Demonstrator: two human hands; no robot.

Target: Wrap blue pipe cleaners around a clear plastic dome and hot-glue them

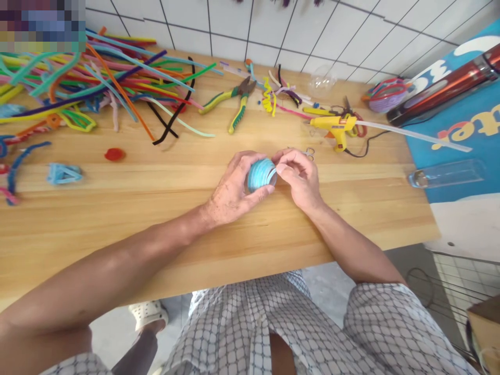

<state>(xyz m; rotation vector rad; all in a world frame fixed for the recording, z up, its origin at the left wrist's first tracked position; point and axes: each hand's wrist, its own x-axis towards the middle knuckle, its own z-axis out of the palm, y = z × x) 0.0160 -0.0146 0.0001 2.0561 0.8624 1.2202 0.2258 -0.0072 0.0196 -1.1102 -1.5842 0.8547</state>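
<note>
Wrapped in rows of light blue pipe cleaner, a small clear ball (261, 175) is in front of me, over the middle of the wooden table. My left hand (238, 185) curves round its left side, thumb and fingers closed on it. At the ball's right side, my right hand (299, 177) pinches the free end of the light blue pipe cleaner (272, 174). Part of the ball's right side shows bare and see-through. A pair of scissors (310, 152) lies just behind my right hand, mostly hidden by it.
Many coloured pipe cleaners (117, 78) cover the back left. Pliers (238, 101) lie spread open behind my hands. At the right are a yellow glue gun (336, 127) with a long glue stick, a clear ball (323, 79) and a clear tube (449, 174). A red piece (114, 154) lies left.
</note>
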